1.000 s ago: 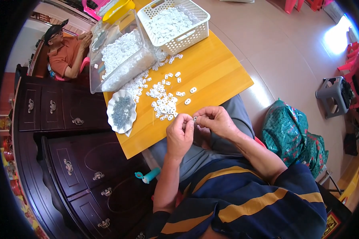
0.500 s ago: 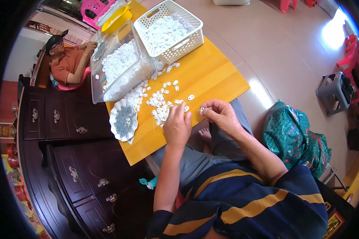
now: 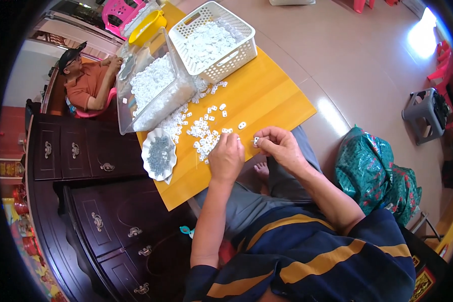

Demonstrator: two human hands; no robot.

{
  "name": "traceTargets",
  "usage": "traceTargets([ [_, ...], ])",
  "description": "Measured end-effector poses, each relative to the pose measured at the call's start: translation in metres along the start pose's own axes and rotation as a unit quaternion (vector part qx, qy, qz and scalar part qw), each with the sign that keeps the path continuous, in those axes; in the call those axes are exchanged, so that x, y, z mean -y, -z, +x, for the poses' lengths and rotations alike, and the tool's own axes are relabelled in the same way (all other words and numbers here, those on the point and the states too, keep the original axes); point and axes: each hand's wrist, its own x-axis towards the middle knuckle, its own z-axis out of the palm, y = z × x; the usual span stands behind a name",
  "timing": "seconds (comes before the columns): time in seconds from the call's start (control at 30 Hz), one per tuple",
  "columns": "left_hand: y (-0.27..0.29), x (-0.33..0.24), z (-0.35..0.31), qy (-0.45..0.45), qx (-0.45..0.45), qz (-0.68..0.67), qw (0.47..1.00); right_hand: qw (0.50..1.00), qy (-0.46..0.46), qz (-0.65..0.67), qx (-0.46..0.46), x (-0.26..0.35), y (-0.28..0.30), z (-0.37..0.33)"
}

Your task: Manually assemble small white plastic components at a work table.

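Between the thumb and forefinger of my right hand [image 3: 283, 147] is a small white two-holed plastic piece [image 3: 256, 141], held just past the table's near edge. A thin pin-like bit shows at its side. My left hand [image 3: 226, 157] is at the edge of the table, fingers curled and thumb drawn in; a bit of white shows at its fingertips, but whether it is gripped is hidden. Beside that hand lies a loose pile of white two-holed pieces [image 3: 202, 133]. One single piece [image 3: 242, 125] rests apart, beyond my fingers.
A scalloped white dish [image 3: 146, 156] of small grey metal parts stands at the left edge of the yellow table [image 3: 272, 95]. Behind are a clear bin [image 3: 178, 95] and a white basket [image 3: 226, 63], both full of white pieces. A person [image 3: 88, 83] sits at far left.
My left fingers have curled in over the piece beside the thumb. My right hand keeps its pinch on the white piece, nearly unmoved. The whole view has shifted slightly.
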Motion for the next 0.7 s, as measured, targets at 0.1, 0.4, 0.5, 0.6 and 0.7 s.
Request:
traceTargets([
  [0.1,0.001,0.001,-0.003,0.040,-0.011,-0.111,0.993,1.000,-0.002,0.020,0.007,0.002,0.000,-0.001],
  [0.4,0.009,-0.020,-0.019,0.285,0.007,-0.582,0.762,1.000,-0.012,0.016,0.007,0.001,-0.002,-0.002],
  [0.5,0.006,-0.027,-0.022,0.293,-0.012,-0.600,0.744,0.998,-0.035,0.052,0.017,0.001,-0.003,-0.002],
  [0.6,0.006,-0.043,-0.023,0.279,-0.030,-0.602,0.748,0.985,-0.097,0.145,0.000,0.000,-0.002,-0.002],
  [0.7,-0.004,-0.051,-0.026,0.251,-0.055,-0.585,0.769,0.971,-0.109,0.214,-0.003,-0.003,-0.002,-0.001],
])
